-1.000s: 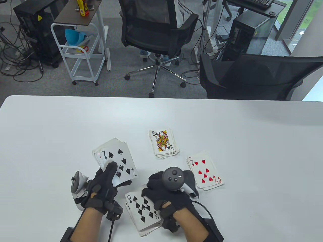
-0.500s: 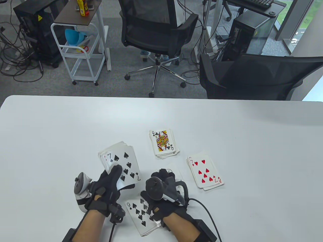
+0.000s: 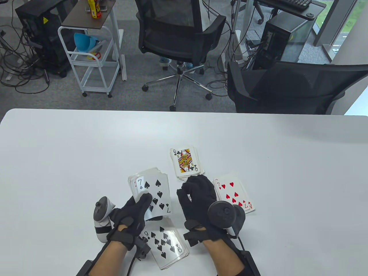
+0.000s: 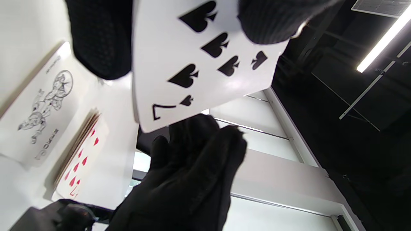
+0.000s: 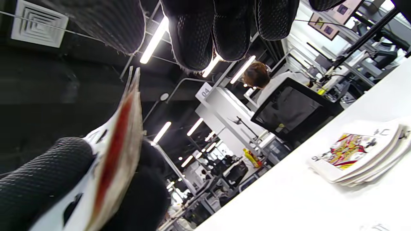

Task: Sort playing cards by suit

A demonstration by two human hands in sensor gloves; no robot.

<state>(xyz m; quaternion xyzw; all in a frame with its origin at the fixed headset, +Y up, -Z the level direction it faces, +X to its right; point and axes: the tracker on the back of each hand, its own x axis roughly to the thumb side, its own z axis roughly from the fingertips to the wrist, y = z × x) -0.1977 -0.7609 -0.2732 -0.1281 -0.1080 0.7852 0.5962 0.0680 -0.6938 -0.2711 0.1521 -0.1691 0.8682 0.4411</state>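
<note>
While the left hand (image 3: 130, 214) grips a face-up stack of cards (image 3: 151, 191) above the white counter (image 3: 57, 161), its thumb lies across the top card, the seven of spades, and its fingers curl under the stack. In the left wrist view the seven of spades (image 4: 199, 64) fills the upper part of the picture, pinched between gloved fingers (image 4: 99, 35).

Just to the right of that stack is the right hand (image 3: 198, 198), palm turned toward the left, its fingers loosely curled and its thumb near the forefinger. Whether it pinches a card cannot be told from the table view; the right wrist view shows its fingers (image 5: 192, 35) hanging free at the top edge, with the held stack (image 5: 118, 150) seen edge-on below them.

Four groups lie on the counter:
- a pile topped by the queen of clubs (image 3: 186, 163), beyond the right hand;
- a pile topped by the seven of hearts (image 3: 234, 195), touching the right hand's outline on its right;
- a pile topped by the nine of spades (image 3: 166, 244), between the two wrists;
- a joker card (image 4: 45, 109), beside the hearts pile in the left wrist view.
</note>
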